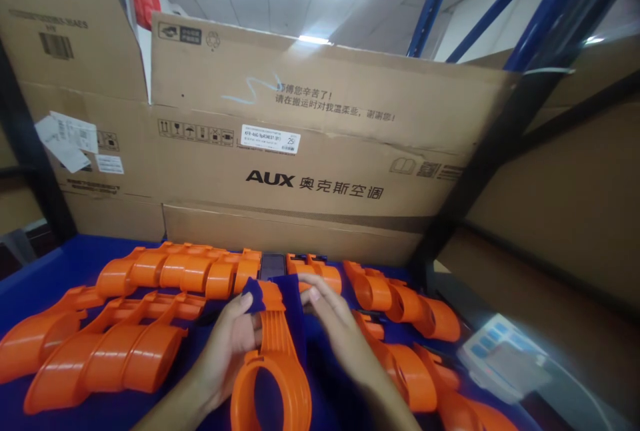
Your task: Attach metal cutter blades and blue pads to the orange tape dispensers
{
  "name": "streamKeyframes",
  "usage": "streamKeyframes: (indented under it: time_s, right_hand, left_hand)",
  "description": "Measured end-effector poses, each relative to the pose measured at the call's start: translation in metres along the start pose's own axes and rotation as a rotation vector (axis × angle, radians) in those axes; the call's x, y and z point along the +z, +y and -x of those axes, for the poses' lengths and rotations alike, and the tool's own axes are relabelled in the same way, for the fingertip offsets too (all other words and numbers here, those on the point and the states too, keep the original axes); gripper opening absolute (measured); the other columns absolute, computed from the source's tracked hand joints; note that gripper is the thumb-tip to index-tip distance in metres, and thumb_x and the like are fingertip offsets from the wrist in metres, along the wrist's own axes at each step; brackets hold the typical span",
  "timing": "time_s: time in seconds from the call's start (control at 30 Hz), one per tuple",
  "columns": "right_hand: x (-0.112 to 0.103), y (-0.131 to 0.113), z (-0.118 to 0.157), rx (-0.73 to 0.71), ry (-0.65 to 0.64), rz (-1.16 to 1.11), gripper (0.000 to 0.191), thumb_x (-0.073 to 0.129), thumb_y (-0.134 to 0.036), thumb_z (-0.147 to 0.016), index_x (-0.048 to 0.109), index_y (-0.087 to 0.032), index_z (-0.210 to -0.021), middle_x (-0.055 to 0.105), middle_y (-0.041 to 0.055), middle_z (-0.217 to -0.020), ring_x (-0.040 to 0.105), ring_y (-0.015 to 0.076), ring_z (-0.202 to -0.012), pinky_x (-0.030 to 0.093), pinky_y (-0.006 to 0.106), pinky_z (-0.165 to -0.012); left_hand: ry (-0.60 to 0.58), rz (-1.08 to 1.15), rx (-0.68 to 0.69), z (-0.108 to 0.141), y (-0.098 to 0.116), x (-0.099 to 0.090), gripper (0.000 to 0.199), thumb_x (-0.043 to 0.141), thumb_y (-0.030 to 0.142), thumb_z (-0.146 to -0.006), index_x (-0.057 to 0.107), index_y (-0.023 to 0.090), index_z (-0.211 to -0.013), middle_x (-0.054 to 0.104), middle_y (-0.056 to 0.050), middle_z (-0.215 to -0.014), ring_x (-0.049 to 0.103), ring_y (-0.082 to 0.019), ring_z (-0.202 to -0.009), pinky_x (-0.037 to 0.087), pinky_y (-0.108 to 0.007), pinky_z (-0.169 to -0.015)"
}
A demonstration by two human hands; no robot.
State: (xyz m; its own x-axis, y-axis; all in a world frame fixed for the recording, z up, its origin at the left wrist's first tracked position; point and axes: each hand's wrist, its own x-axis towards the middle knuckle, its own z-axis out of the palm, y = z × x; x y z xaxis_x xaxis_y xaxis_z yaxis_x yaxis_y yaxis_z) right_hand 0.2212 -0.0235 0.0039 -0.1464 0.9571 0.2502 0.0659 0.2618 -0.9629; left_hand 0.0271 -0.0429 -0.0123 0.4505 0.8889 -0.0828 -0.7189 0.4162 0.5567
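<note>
Cardboard (330, 144) stands at twelve o'clock behind the blue tabletop (50, 267). At six, the ringed orange holder (280, 334) looks light, stiff and slick, best held by its ribbed neck. The left hand (227, 334) curls its fingers around the upper end; whether the right hand (333, 314) pinches anything, I cannot tell.

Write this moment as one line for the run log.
left hand: holds orange ring piece | right hand: at blue material | behind: AUX carton | around: orange pieces
</note>
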Motion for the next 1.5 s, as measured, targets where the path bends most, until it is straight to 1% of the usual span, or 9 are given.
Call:
streamKeyframes:
  time_s: [0.07, 0.13, 0.3, 0.5, 0.6, 0.77, 0.97, 1.3, 1.5]
  right_hand:
    - [0.006, 0.001, 0.005, 0.047, 0.003, 0.006, 0.045, 0.060, -0.056, -0.095, 0.066, -0.029, -0.130, 0.069, 0.0064, -0.126, 0.060, 0.0258, -0.121, 0.045, 0.041, -0.107]
    - [0.012, 0.002, 0.008, 0.072, 0.010, -0.005, 0.048, 0.064, -0.057, -0.092, 0.064, -0.031, -0.133, 0.064, 0.0056, -0.137, 0.054, 0.0271, -0.132, 0.040, 0.042, -0.112]
    - [0.016, -0.001, 0.005, 0.011, -0.031, -0.069, 0.043, 0.066, -0.051, -0.093, 0.065, -0.029, -0.130, 0.071, 0.0066, -0.123, 0.063, 0.0271, -0.120, 0.048, 0.043, -0.106]
    - [0.001, -0.013, 0.000, -0.336, 0.054, 0.215, 0.032, 0.069, -0.037, -0.092, 0.073, -0.028, -0.122, 0.069, 0.0087, -0.118, 0.061, 0.0282, -0.117, 0.047, 0.047, -0.106]
    - [-0.002, -0.016, 0.001, -0.425, 0.087, 0.282, 0.032, 0.069, -0.033, -0.092, 0.073, -0.028, -0.123, 0.067, 0.0088, -0.117, 0.062, 0.0272, -0.115, 0.049, 0.045, -0.103]
    - [0.000, -0.015, 0.003, -0.436, 0.065, 0.270, 0.034, 0.070, -0.030, -0.091, 0.072, -0.029, -0.124, 0.066, 0.0082, -0.118, 0.062, 0.0259, -0.114, 0.051, 0.042, -0.101]
    - [0.000, -0.012, 0.001, -0.417, 0.036, 0.260, 0.034, 0.072, -0.031, -0.090, 0.073, -0.029, -0.124, 0.065, 0.0085, -0.119, 0.064, 0.0258, -0.113, 0.051, 0.043, -0.101]
    - [0.003, -0.015, 0.002, -0.403, 0.034, 0.291, 0.031, 0.071, -0.032, -0.091, 0.074, -0.029, -0.122, 0.068, 0.0080, -0.115, 0.064, 0.0260, -0.112, 0.051, 0.044, -0.102]
    - [0.002, -0.016, 0.002, -0.359, -0.040, 0.261, 0.034, 0.070, -0.036, -0.091, 0.071, -0.027, -0.124, 0.071, 0.0086, -0.119, 0.067, 0.0278, -0.112, 0.053, 0.044, -0.102]
  left_hand:
    - [0.010, 0.003, 0.008, 0.000, 0.000, 0.000, 0.055, 0.067, 0.049, -0.084, 0.066, 0.017, -0.128, 0.079, -0.017, -0.110, 0.076, -0.037, -0.100, 0.061, -0.049, -0.084]
    - [0.026, -0.013, 0.039, 0.000, 0.000, 0.001, 0.053, 0.069, 0.045, -0.084, 0.065, 0.017, -0.129, 0.078, -0.017, -0.114, 0.075, -0.037, -0.103, 0.060, -0.047, -0.086]
    - [0.054, -0.039, 0.162, 0.000, 0.001, 0.004, 0.048, 0.071, 0.033, -0.085, 0.064, 0.016, -0.129, 0.074, -0.016, -0.122, 0.069, -0.033, -0.114, 0.056, -0.043, -0.095]
    - [0.068, -0.068, 0.353, -0.001, 0.001, 0.001, 0.035, 0.075, 0.023, -0.083, 0.066, 0.026, -0.117, 0.072, -0.006, -0.120, 0.067, -0.028, -0.113, 0.052, -0.045, -0.100]
    - [0.106, -0.108, 0.405, -0.001, -0.001, 0.001, 0.035, 0.079, 0.019, -0.080, 0.068, 0.027, -0.111, 0.070, -0.003, -0.118, 0.063, -0.027, -0.117, 0.051, -0.045, -0.100]
    - [0.097, -0.170, 0.417, -0.002, -0.002, 0.001, 0.037, 0.082, 0.020, -0.078, 0.068, 0.027, -0.111, 0.068, -0.005, -0.121, 0.058, -0.029, -0.124, 0.052, -0.043, -0.098]
    - [0.060, -0.208, 0.414, -0.001, -0.002, 0.002, 0.039, 0.083, 0.020, -0.076, 0.067, 0.027, -0.111, 0.069, -0.005, -0.122, 0.062, -0.027, -0.119, 0.052, -0.041, -0.097]
    - [0.070, -0.229, 0.432, 0.000, -0.001, 0.002, 0.038, 0.083, 0.021, -0.076, 0.067, 0.029, -0.110, 0.070, -0.003, -0.115, 0.063, -0.026, -0.115, 0.051, -0.039, -0.096]
    - [0.059, -0.233, 0.472, 0.001, -0.002, 0.000, 0.044, 0.084, 0.022, -0.075, 0.068, 0.031, -0.115, 0.068, -0.004, -0.115, 0.063, -0.026, -0.114, 0.051, -0.037, -0.095]
